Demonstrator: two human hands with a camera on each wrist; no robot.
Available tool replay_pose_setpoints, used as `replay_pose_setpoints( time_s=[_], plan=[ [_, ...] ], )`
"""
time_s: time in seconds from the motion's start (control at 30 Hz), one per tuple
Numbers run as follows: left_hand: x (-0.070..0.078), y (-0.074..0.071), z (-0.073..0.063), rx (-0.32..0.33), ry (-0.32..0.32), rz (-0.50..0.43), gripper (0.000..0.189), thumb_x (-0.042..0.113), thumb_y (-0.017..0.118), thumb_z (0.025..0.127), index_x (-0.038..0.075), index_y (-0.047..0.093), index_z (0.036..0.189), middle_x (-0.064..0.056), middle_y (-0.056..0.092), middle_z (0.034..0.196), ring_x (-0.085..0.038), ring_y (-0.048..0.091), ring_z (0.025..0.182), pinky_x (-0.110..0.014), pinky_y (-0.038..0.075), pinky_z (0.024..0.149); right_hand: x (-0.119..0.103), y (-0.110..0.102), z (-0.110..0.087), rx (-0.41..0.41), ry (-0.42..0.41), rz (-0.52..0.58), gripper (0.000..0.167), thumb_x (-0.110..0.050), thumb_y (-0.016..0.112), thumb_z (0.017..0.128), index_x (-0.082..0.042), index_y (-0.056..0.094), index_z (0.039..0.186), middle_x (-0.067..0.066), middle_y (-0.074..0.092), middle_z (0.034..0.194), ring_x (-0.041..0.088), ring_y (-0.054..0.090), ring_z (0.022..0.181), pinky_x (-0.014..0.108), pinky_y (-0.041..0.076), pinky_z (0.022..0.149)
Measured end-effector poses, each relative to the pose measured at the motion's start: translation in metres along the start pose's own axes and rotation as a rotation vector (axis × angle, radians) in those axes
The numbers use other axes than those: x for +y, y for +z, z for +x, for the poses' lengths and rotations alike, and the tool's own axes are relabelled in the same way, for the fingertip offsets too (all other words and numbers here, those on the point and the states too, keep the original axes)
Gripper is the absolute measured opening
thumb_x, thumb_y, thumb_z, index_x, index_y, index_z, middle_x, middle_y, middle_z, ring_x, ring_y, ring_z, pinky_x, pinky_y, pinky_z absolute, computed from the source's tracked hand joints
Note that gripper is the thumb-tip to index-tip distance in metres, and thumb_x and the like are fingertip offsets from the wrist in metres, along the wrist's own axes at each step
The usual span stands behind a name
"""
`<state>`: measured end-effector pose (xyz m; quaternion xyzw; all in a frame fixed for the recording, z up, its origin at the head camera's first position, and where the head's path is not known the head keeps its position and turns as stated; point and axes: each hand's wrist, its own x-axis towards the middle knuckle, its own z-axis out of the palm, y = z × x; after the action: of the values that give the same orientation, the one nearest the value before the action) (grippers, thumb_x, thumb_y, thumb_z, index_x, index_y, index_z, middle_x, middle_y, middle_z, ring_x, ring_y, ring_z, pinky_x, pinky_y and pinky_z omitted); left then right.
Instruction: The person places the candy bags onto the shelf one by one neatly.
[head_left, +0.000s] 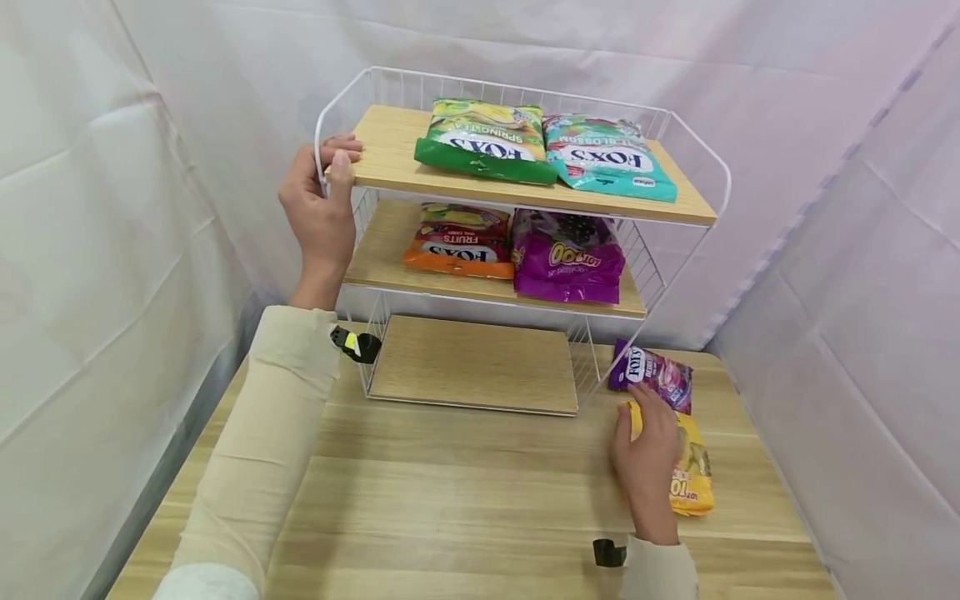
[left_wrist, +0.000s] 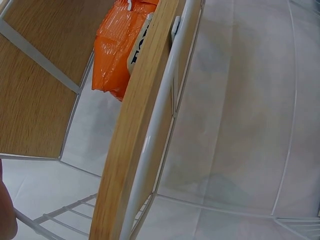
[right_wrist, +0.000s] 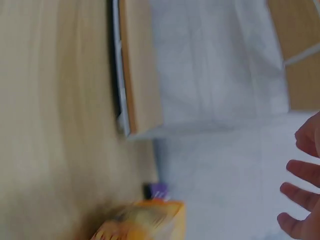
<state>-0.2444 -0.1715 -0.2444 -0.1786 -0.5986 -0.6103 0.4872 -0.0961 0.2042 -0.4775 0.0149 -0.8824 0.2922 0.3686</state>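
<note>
Wire rack [head_left: 472, 358] is pinched at its top corner by the left hand [head_left: 322, 208]; the spread right hand [head_left: 648, 450] hangs over a yellow Lot 100 bag [head_left: 695, 467], purple Fox's Berries bag [head_left: 670, 381] beyond.

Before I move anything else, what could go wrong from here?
If the left hand tugs the top shelf it grips, the green bag and teal bag might slide off the front, where no rail shows. Lifting the yellow bag by the right hand could also drag the purple Fox's bag, since the two appear to meet.
</note>
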Motion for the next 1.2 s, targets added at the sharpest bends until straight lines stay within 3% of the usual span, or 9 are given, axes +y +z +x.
replay_pose_setpoints(
  time_s=[0.33, 0.53, 0.73, 0.87, 1.1, 1.2],
  plan=[
    [-0.001, 0.0, 0.0, -0.017, 0.002, 0.009, 0.018, 0.005, 0.051, 0.088, -0.007, 0.064, 0.085, -0.03, 0.065, 0.094, -0.028, 0.062, 0.099, -0.034, 0.043, 0.097, 0.033, -0.002, -0.026, -0.092, 0.149, -0.121, 0.032, 0.001, 0.065, 0.082, 0.009, 0.06, 0.113, 0.031, 0.055, 0.121, 0.047, 0.046, 0.11, 0.056, 0.032, 0.095],
    [-0.001, -0.002, -0.001, -0.015, -0.001, 0.015, 0.018, 0.006, 0.051, 0.088, -0.005, 0.064, 0.085, -0.029, 0.065, 0.094, -0.028, 0.062, 0.1, -0.033, 0.043, 0.098, 0.051, -0.004, -0.035, -0.113, 0.211, -0.182, 0.035, -0.005, 0.065, 0.085, 0.007, 0.06, 0.117, 0.032, 0.052, 0.125, 0.05, 0.041, 0.119, 0.063, 0.028, 0.099],
    [-0.003, -0.002, 0.0, -0.037, 0.031, 0.013, 0.021, 0.006, 0.05, 0.089, -0.011, 0.062, 0.086, -0.031, 0.065, 0.094, -0.03, 0.062, 0.099, -0.035, 0.043, 0.098, 0.072, -0.006, -0.039, -0.264, 0.346, -0.263, 0.042, -0.019, 0.058, 0.093, -0.004, 0.053, 0.132, 0.028, 0.04, 0.141, 0.054, 0.025, 0.13, 0.068, 0.013, 0.103],
    [-0.002, 0.0, 0.0, -0.021, 0.014, -0.004, 0.019, 0.005, 0.051, 0.087, -0.009, 0.063, 0.084, -0.031, 0.065, 0.094, -0.03, 0.062, 0.099, -0.035, 0.043, 0.098, 0.078, -0.006, -0.039, -0.344, 0.424, -0.259, 0.04, -0.021, 0.054, 0.096, -0.006, 0.052, 0.132, 0.025, 0.036, 0.146, 0.054, 0.02, 0.132, 0.072, 0.009, 0.102],
    [-0.001, -0.001, 0.0, -0.025, 0.027, 0.014, 0.021, 0.006, 0.05, 0.088, -0.011, 0.062, 0.085, -0.031, 0.065, 0.094, -0.031, 0.062, 0.099, -0.035, 0.043, 0.097, 0.082, -0.003, -0.038, -0.433, 0.464, -0.245, 0.04, -0.023, 0.049, 0.098, -0.009, 0.051, 0.136, 0.021, 0.03, 0.15, 0.052, 0.013, 0.136, 0.077, 0.006, 0.097],
    [-0.001, -0.001, 0.0, -0.014, 0.019, 0.007, 0.018, 0.005, 0.051, 0.087, -0.007, 0.063, 0.084, -0.031, 0.065, 0.094, -0.03, 0.063, 0.099, -0.035, 0.044, 0.097, 0.081, -0.002, -0.039, -0.473, 0.472, -0.248, 0.042, -0.025, 0.046, 0.1, -0.008, 0.049, 0.138, 0.022, 0.026, 0.152, 0.051, 0.008, 0.138, 0.076, 0.006, 0.099]
  ],
)
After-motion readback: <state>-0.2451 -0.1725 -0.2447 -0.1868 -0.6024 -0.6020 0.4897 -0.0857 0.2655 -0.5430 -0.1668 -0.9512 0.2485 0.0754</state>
